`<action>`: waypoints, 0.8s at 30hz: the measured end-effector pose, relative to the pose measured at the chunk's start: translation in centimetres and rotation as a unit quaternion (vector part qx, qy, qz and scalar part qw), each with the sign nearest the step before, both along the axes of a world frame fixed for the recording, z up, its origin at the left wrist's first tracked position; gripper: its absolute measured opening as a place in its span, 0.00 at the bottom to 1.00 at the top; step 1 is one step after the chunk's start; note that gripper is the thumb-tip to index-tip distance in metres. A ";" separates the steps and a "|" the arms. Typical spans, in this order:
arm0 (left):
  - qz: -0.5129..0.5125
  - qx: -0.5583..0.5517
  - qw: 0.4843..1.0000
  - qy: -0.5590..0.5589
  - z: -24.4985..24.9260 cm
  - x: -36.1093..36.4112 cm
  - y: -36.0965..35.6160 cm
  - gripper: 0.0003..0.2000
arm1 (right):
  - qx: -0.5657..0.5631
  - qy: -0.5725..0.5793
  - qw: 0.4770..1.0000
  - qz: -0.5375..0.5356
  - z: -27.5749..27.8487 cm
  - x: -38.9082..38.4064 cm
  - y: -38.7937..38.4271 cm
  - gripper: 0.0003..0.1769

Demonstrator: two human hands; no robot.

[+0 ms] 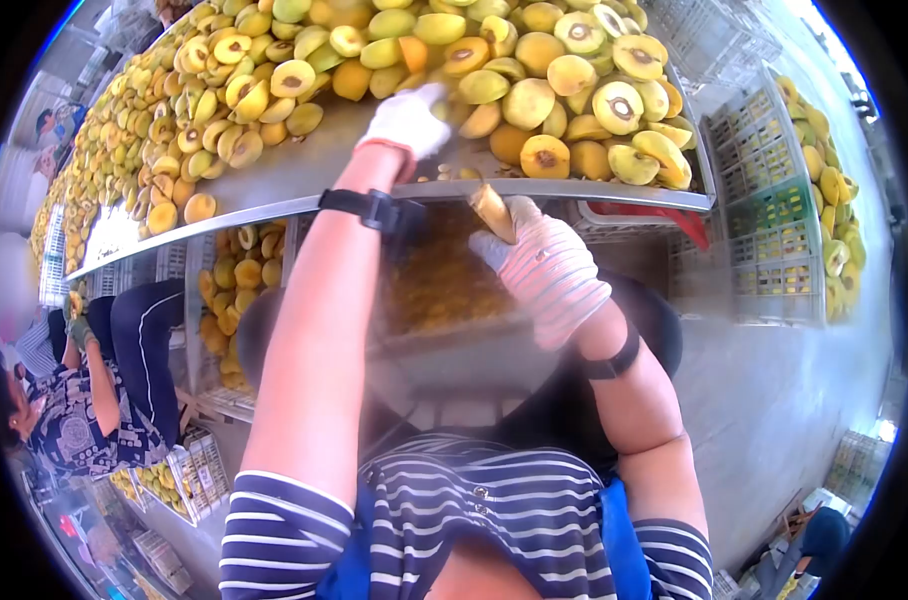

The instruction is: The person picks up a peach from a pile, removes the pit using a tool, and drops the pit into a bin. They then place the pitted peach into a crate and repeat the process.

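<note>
Many halved yellow-green fruits (617, 107) lie heaped on a metal table (274, 185). My left hand (406, 125), in a white glove, reaches over the table beside the heap; its fingers are smeared by motion, and whether they touch a fruit cannot be made out. Just below the table's front edge, my right hand (554, 265), in a striped glove, is closed around a short tan tool (492, 212) that looks like a wooden handle. The tool's tip points up toward the edge.
Crates of fruit stand under the table (242, 275) and at the right (774, 190). A red-rimmed basket (634, 222) sits below the table edge. At the left, a co-worker (84, 420) sits holding a fruit. Another person (814, 545) is at the lower right.
</note>
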State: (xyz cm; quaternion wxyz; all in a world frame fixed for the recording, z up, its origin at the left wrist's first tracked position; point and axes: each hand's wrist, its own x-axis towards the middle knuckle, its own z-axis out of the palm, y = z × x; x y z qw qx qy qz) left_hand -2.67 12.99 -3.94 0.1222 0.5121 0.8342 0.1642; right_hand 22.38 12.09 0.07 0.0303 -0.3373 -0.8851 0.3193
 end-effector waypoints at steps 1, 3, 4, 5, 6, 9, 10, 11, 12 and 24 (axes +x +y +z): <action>0.012 0.034 0.988 -0.151 1.6 0.3 -1.0 0.29 | -0.031 0.036 0.998 -0.030 0.0 -0.1 0.0 0.21; 0.049 0.187 0.812 -0.551 2.5 0.8 -4.4 0.27 | -0.060 0.070 0.995 -0.043 -0.1 -0.3 -0.1 0.22; 0.039 0.202 0.767 -0.607 3.2 1.4 -6.6 0.27 | -0.051 0.109 0.992 -0.038 -0.6 -0.7 -0.3 0.22; 0.029 0.218 0.719 -0.660 3.7 1.6 -8.5 0.28 | -0.042 0.148 0.988 -0.033 -0.8 -1.4 -0.7 0.22; 0.038 0.247 0.721 -0.646 3.4 2.0 -9.5 0.30 | -0.057 0.162 0.985 -0.019 -0.2 -2.0 -1.3 0.21; 0.061 0.279 0.680 -0.676 3.9 3.4 -12.4 0.28 | -0.065 0.209 0.976 0.005 -1.0 -4.0 -3.0 0.21; 0.064 0.285 0.678 -0.675 4.1 4.0 -12.9 0.28 | -0.076 0.197 0.977 0.018 -1.3 -4.4 -3.5 0.21; 0.074 0.316 0.665 -0.672 4.5 4.7 -13.1 0.27 | -0.074 0.195 0.978 0.023 -1.4 -4.9 -4.0 0.21; 0.083 0.346 0.652 -0.669 4.8 5.2 -13.4 0.27 | -0.103 0.178 0.978 0.026 -1.5 -5.4 -4.6 0.22; 0.125 0.431 0.636 -0.628 3.2 4.3 -14.1 0.20 | -0.593 0.167 0.787 -0.008 -0.9 -8.3 -5.7 0.11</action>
